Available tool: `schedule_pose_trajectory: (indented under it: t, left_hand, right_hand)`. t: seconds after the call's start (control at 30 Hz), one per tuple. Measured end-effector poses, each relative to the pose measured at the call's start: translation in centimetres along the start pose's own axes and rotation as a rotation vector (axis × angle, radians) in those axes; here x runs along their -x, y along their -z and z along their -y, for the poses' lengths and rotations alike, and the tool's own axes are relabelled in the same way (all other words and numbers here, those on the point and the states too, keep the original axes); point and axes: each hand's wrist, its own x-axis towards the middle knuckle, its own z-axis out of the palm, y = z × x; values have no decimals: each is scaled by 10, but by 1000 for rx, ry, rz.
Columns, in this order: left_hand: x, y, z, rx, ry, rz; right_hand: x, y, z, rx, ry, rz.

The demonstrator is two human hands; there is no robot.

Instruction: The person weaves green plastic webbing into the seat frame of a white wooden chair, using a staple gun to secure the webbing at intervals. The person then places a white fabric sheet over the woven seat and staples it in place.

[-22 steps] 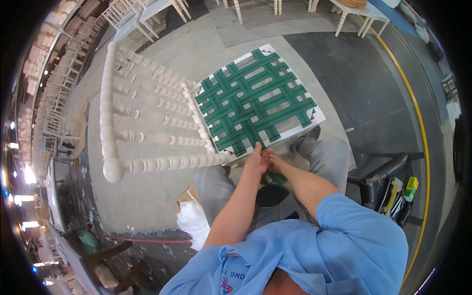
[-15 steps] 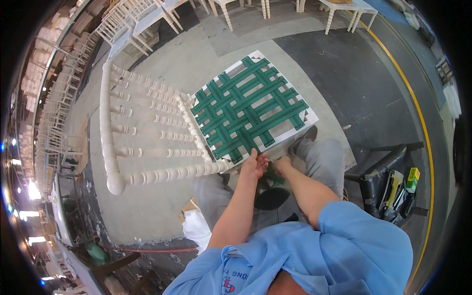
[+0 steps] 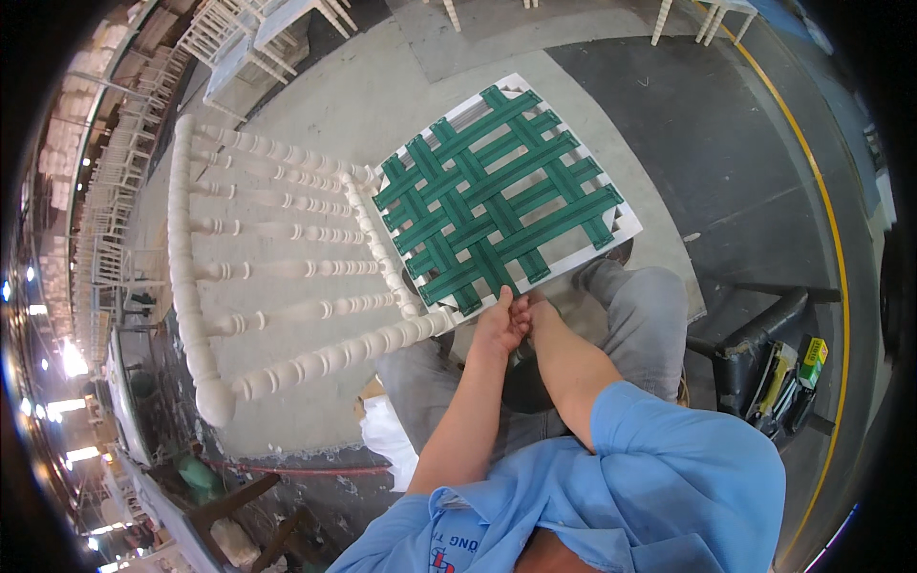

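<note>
A white chair (image 3: 325,359) stands in front of the person, its seat crossed by woven green straps (image 3: 489,265). Its spindled back is on the left side of the seat. White corners of the frame show past the strap ends.

At the near edge of the seat, the left hand (image 3: 502,322) has its thumb against the end of a green strap, its fingers curled below the edge. The right hand (image 3: 537,304) is close against it, partly hidden at that same edge; whether it grips anything I cannot tell. The two hands are together.

Nearer the person than the seat, gray trousers (image 3: 650,301) show on both sides of the forearms, with a dark round thing (image 3: 525,387) between the legs. White cloth (image 3: 388,430) lies to the near left of the seat. To its near right is a black stool (image 3: 734,358) holding tools and a green and yellow box (image 3: 813,363). Beyond the seat, more white chairs (image 3: 234,69) stand at the far left and far right.
</note>
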Motion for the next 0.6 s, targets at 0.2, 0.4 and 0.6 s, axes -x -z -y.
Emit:
schedule_pose_trajectory:
  t: [0.2, 0.4, 0.6]
  left_hand:
    - [8, 27, 4, -110, 162, 90]
    - [-40, 56, 24, 256, 248, -110]
    - [-80, 38, 23, 484, 339, -141]
  right_hand:
    - [-31, 10, 25, 313, 147, -186]
    - [-51, 9, 28, 518, 195, -277]
    - [-68, 25, 30, 638, 229, -378]
